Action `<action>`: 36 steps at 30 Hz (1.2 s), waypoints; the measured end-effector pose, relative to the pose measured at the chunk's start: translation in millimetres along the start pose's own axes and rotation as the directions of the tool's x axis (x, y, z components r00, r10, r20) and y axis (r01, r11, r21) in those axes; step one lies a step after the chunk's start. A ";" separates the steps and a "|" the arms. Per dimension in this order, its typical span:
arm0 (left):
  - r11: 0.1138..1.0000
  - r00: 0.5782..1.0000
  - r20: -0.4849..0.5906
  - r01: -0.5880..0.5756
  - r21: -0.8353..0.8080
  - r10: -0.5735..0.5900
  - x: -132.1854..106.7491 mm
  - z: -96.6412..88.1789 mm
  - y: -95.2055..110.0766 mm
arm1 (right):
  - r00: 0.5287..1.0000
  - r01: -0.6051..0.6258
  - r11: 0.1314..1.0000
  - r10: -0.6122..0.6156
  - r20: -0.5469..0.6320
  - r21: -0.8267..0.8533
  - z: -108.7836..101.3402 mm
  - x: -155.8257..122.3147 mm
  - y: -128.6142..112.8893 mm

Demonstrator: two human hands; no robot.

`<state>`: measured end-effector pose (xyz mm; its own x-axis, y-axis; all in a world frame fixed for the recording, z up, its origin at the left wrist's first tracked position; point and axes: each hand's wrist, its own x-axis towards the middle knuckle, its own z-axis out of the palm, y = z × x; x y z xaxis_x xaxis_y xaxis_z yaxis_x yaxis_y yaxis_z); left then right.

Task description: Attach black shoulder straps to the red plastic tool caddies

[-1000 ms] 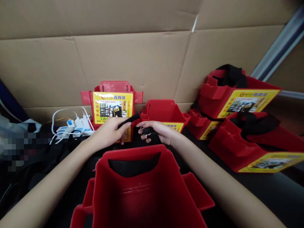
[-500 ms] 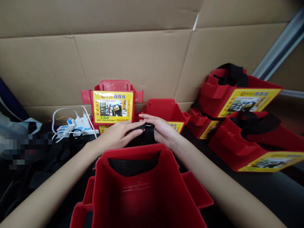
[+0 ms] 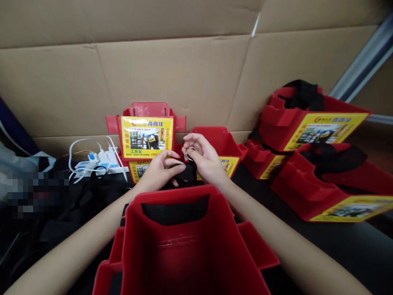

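Nearest me is a red plastic tool box, open at the top. Through the slots in its far wall runs a black webbing strap. Just beyond that wall, my left hand pinches a black length of the same kind of strap between thumb and fingers. My right hand is closed on a shiny metal buckle, partly hidden by the fingers. How strap and buckle join cannot be made out.
Behind my hands stand red boxes with yellow labels. More red boxes with black straps are stacked at right. A white power strip with plugs lies at left, near dark straps. Cardboard forms the back wall.
My hands, which met over the strap, have drawn slightly apart. The right fingers have lifted and now hold the buckle up; the left still grips the strap.
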<state>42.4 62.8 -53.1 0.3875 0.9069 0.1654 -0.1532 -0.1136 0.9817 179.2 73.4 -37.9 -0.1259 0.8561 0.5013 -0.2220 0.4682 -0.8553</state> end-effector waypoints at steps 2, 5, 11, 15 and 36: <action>0.998 0.999 0.018 0.046 -0.034 -0.045 0.3 -2.7 1.6 | 0.998 0.050 0.997 -0.048 0.037 -0.052 -1.7 -0.1 0.1; 0.994 0.999 -0.013 0.043 -0.100 -0.044 1.8 -6.6 2.1 | 0.993 0.086 0.991 -0.077 0.093 -0.104 -2.2 -0.5 1.3; 0.973 0.995 -0.099 -0.022 -0.228 -0.001 3.8 -4.4 -1.7 | 0.988 0.130 0.973 -0.112 0.106 -0.188 -2.0 0.2 3.3; 0.968 0.991 -0.129 -0.065 -0.242 0.035 4.6 -2.7 -4.3 | 0.987 0.160 0.943 -0.144 0.077 -0.291 -3.9 -1.2 2.8; 0.971 0.969 -0.070 -0.238 -0.005 0.237 -3.4 5.5 0.4 | 0.940 0.312 0.673 -0.118 0.319 -0.671 -14.6 -3.0 -20.4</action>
<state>46.0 57.4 -52.7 0.2755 0.8803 0.3862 -0.2452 -0.3241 0.9137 198.2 64.4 -23.9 -0.4007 0.6800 0.6140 0.4599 0.7289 -0.5071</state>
